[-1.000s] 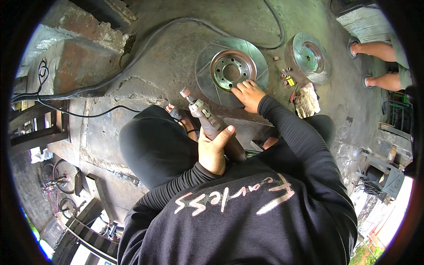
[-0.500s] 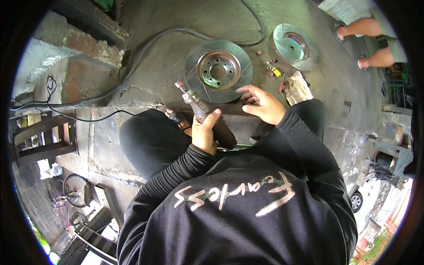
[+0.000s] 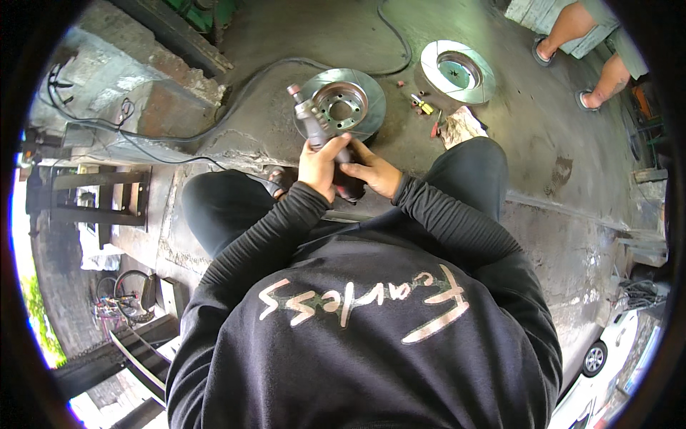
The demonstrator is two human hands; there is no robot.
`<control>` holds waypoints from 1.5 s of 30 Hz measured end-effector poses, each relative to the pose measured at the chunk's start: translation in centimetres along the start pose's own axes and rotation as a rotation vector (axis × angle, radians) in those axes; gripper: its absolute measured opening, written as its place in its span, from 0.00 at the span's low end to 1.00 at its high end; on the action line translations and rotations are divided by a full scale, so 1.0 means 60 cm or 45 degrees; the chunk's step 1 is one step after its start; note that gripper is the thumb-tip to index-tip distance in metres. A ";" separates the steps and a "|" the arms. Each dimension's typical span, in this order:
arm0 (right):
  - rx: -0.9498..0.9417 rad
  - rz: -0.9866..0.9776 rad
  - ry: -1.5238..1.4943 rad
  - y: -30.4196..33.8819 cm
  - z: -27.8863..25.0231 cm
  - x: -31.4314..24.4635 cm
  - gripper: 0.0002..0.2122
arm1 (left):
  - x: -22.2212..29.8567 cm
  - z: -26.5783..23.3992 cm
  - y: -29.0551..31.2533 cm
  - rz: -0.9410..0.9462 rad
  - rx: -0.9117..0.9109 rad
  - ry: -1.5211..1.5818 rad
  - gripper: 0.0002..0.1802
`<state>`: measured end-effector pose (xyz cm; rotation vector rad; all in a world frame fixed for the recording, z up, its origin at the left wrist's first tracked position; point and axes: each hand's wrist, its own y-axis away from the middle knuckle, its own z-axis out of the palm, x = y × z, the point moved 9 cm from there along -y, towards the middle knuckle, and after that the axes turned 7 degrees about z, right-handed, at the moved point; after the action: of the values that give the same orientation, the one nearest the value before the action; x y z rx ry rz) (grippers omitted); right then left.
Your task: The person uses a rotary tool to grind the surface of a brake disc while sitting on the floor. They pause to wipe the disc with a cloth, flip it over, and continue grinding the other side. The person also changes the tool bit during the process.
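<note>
A die grinder [image 3: 313, 126] with a small reddish grinding stone [image 3: 294, 91] at its tip is in both my hands, pointing up and slightly left. My left hand [image 3: 318, 169] is wrapped round its body. My right hand [image 3: 376, 174] grips the rear part from the other side, with its thumb toward the left hand. Just beyond the hands a brake disc [image 3: 373, 100] lies flat on the floor, partly covered by the grinder's front end. The stone appears above the disc's left edge; whether it touches cannot be told.
Another brake disc [image 3: 481, 84] lies farther right. Between the discs are small reddish pieces, a yellow-handled tool [image 3: 426, 108], a red-handled tool [image 3: 436, 129] and a crumpled cloth [image 3: 463, 127]. A black cable [image 3: 236, 100] runs behind the near disc. Another person's legs [image 3: 568, 32] stand at far right.
My right hand has come from beside the disc, fingers spread, down and left onto the grinder's rear. The grinder now overlaps the near disc in view. The whole view has shifted slightly.
</note>
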<state>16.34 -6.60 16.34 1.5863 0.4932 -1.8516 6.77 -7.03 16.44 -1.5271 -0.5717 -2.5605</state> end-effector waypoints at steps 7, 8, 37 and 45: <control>0.160 -0.111 -0.222 0.021 -0.036 -0.019 0.30 | 0.033 0.088 0.022 0.004 -0.193 -0.041 0.16; 0.170 -0.106 -0.265 0.015 -0.040 -0.015 0.29 | 0.034 0.091 0.023 0.021 -0.216 -0.106 0.17; 0.317 0.198 0.010 -0.034 -0.033 0.127 0.22 | -0.100 -0.063 -0.058 -0.344 -0.308 0.039 0.25; 0.413 0.137 0.383 -0.026 -0.043 0.110 0.27 | -0.095 -0.031 -0.040 -0.583 -0.457 0.603 0.24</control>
<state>16.72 -5.27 9.19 2.0824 0.2356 -1.6817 7.37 -6.08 10.06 -0.8561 -0.4549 -3.3748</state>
